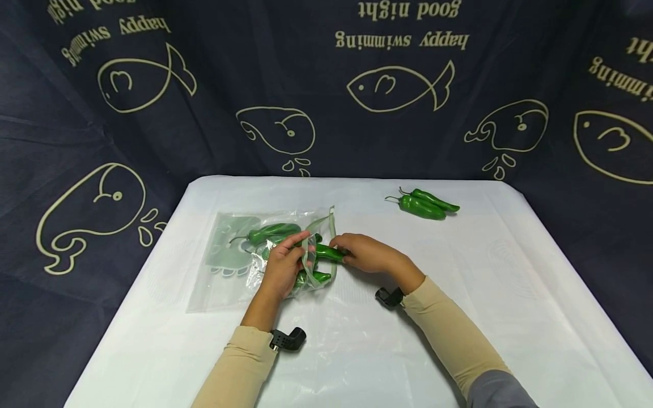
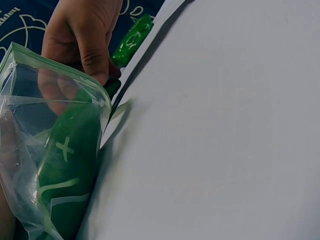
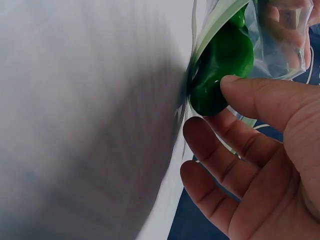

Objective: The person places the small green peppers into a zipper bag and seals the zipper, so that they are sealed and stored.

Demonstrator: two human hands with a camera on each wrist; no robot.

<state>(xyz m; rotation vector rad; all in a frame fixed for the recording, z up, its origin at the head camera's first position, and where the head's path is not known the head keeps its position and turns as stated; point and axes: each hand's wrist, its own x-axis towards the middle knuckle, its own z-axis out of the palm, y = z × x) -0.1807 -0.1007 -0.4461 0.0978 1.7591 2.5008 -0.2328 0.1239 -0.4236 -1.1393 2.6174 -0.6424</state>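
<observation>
A clear zip bag (image 1: 199, 297) with a green-edged mouth lies on the left half of the table, its mouth facing right. Several green peppers (image 1: 275, 230) show through its plastic. My left hand (image 1: 280, 269) pinches the bag's upper layer near the mouth, lifting it apart from the lower one. At that opening, my right hand (image 1: 370, 254) grips the end of another green pepper (image 1: 329, 253), whose far part is inside the bag. In the right wrist view, the thumb and fingertips rest against the glossy pepper (image 3: 220, 65).
Two more green peppers (image 1: 420, 208) lie side by side at the back right of the white table (image 1: 459, 266). A dark cloth (image 1: 326, 153) with fish drawings hangs behind and around it. Each wrist wears a black camera mount (image 1: 288, 339).
</observation>
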